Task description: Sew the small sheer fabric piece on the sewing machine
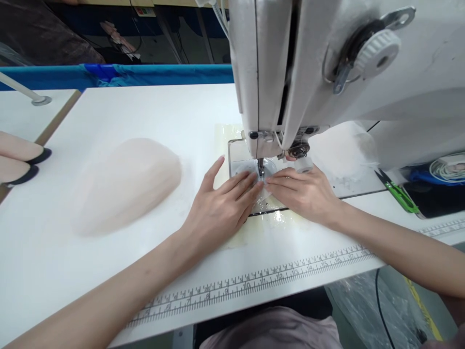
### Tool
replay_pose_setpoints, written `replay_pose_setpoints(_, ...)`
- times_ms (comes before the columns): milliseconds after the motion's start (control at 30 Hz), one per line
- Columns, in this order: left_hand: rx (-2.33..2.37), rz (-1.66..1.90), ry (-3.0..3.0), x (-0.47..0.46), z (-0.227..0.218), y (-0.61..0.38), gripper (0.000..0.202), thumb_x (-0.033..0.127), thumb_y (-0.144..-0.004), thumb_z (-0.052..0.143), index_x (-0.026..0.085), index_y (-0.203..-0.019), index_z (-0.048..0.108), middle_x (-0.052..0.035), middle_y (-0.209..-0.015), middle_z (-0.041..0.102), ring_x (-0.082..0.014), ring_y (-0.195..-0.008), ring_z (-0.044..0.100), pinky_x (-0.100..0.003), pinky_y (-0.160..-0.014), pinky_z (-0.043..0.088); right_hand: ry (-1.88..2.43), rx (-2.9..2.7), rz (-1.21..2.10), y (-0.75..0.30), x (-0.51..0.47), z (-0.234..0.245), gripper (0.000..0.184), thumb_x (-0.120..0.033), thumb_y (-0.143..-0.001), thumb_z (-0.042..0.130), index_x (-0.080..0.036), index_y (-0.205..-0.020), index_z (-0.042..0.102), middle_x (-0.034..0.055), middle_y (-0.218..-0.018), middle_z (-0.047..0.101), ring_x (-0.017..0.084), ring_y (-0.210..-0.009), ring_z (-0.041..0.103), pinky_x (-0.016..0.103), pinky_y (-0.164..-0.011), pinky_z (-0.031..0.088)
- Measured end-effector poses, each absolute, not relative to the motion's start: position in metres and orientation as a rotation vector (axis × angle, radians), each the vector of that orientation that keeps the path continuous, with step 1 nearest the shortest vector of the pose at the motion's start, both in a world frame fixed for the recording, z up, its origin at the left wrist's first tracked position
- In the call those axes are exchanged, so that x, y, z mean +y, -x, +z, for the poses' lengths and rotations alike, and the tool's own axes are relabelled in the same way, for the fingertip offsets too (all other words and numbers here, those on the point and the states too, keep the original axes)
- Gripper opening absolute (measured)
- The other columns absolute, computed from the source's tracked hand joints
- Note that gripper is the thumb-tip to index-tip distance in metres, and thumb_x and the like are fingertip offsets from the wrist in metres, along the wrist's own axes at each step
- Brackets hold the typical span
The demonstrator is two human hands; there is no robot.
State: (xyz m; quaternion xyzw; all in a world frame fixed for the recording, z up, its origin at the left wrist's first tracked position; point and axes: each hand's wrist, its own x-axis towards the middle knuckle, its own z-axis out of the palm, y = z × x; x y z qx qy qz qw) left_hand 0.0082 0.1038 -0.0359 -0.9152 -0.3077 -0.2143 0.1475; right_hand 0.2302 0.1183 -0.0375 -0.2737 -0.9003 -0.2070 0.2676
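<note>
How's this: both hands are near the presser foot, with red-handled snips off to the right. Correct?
The colour is wrong: the head view shows green-handled snips, off to the right. The left hand and right hand are near the presser foot.

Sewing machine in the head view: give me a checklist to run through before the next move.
1. Left hand flat on the work, left of the presser foot: ok.
2. Right hand at the work from the other side: ok.
3. Fingers well clear of the presser foot: not ok, I'd say; both hands' fingertips look very close to it.
4. Needle threaded: cannot tell, too small to see.
5. Green-handled snips away from the hands: ok, they lie off to the right.
6. Pale fabric apart from the hands: ok, it lies on the table to the left.
</note>
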Motion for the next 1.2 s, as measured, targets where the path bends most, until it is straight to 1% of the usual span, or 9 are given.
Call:
replay_pose_setpoints(100, -0.864, -0.651, 2.615, 0.103, -0.036, -0.009, 0.027, 0.015, -0.094, 0.052, 0.016, -0.12, 0.061, -0.0058, -0.116, 0.071, -0.021, -0.111, 0.065, -0.054, -0.114, 0.032, 0.746, -2.439, -0.562, -0.231, 0.118, -0.038, 0.02, -0.009, -0.093, 0.053, -0.018, -0.091, 0.07, -0.0037, -0.097, 0.076, 0.012, -0.085, 0.066, 0.039, -0.107, 0.041)
replay_pose_setpoints(167, -0.858, -0.667, 2.61, 0.103, -0.035, -0.009, 0.026, 0.015, -0.095, 0.051, 0.016, -0.119, 0.061, -0.0054, -0.113, 0.072, -0.0201, -0.109, 0.066, -0.054, -0.114, 0.033, 0.736, -2.433, -0.572, -0.231, 0.118, -0.039, 0.021, -0.009, -0.094, 0.051, -0.018, -0.091, 0.07, -0.0038, -0.097, 0.076, 0.012, -0.086, 0.067, 0.039, -0.106, 0.042)
replay_pose_setpoints(333, -0.881, -0.632, 2.651, 0.104, -0.033, -0.009, 0.028, 0.014, -0.095, 0.048, 0.017, -0.121, 0.06, -0.0079, -0.114, 0.071, -0.0207, -0.109, 0.067, -0.057, -0.114, 0.032, 0.751, -2.454, -0.583, -0.231, 0.119, -0.039, 0.027, -0.008, -0.095, 0.047, -0.021, -0.092, 0.071, -0.0028, -0.099, 0.076, 0.013, -0.086, 0.067, 0.039, -0.101, 0.045)
replay_pose_setpoints(433, -0.902, -0.654, 2.671, 0.106, -0.033, -0.008, 0.03, 0.016, -0.096, 0.047, 0.019, -0.122, 0.06, -0.0074, -0.115, 0.071, -0.0214, -0.108, 0.067, -0.058, -0.113, 0.032, 0.767, -2.471, -0.581, -0.231, 0.12, -0.039, 0.026, -0.008, -0.095, 0.048, -0.02, -0.093, 0.071, -0.0027, -0.099, 0.076, 0.013, -0.085, 0.067, 0.039, -0.1, 0.046)
replay_pose_setpoints(633, -0.975, -0.674, 2.727, 0.108, -0.033, -0.009, 0.03, 0.016, -0.097, 0.045, 0.018, -0.122, 0.061, -0.0082, -0.118, 0.068, -0.0239, -0.112, 0.065, -0.062, -0.113, 0.029, 0.799, -2.46, -0.574, -0.23, 0.121, -0.038, 0.023, -0.008, -0.093, 0.05, -0.018, -0.092, 0.071, -0.0016, -0.098, 0.076, 0.014, -0.082, 0.067, 0.039, -0.1, 0.046)
replay_pose_setpoints(800, -0.999, -0.672, 2.73, 0.11, -0.034, -0.008, 0.032, 0.016, -0.098, 0.044, 0.019, -0.126, 0.059, -0.0091, -0.121, 0.067, -0.0239, -0.113, 0.064, -0.062, -0.113, 0.028, 0.826, -2.454, -0.607, -0.228, 0.122, -0.038, 0.025, -0.007, -0.093, 0.049, -0.018, -0.091, 0.071, -0.0021, -0.095, 0.076, 0.014, -0.078, 0.066, 0.037, -0.1, 0.046)
replay_pose_setpoints(933, -1.012, -0.663, 2.728, 0.112, -0.036, -0.007, 0.032, 0.015, -0.098, 0.044, 0.018, -0.127, 0.058, -0.0104, -0.122, 0.066, -0.024, -0.115, 0.063, -0.062, -0.113, 0.027, 0.812, -2.449, -0.604, -0.228, 0.124, -0.039, 0.024, -0.006, -0.092, 0.05, -0.017, -0.091, 0.071, -0.0002, -0.095, 0.076, 0.015, -0.082, 0.067, 0.039, -0.099, 0.047)
replay_pose_setpoints(1033, -1.03, -0.651, 2.739, 0.113, -0.037, -0.007, 0.033, 0.015, -0.098, 0.043, 0.02, -0.127, 0.057, -0.0101, -0.125, 0.065, -0.0244, -0.117, 0.062, -0.063, -0.113, 0.027, 0.83, -2.463, -0.561, -0.229, 0.125, -0.039, 0.024, -0.006, -0.092, 0.05, -0.018, -0.092, 0.07, 0.0004, -0.097, 0.076, 0.016, -0.085, 0.068, 0.041, -0.098, 0.049)
replay_pose_setpoints(1200, -1.056, -0.657, 2.744, 0.113, -0.038, -0.007, 0.034, 0.016, -0.098, 0.043, 0.022, -0.129, 0.056, -0.0101, -0.126, 0.064, -0.0254, -0.118, 0.061, -0.064, -0.113, 0.026, 0.86, -2.471, -0.533, -0.229, 0.125, -0.039, 0.024, -0.006, -0.092, 0.049, -0.018, -0.094, 0.07, 0.0011, -0.098, 0.076, 0.017, -0.088, 0.067, 0.042, -0.104, 0.046)
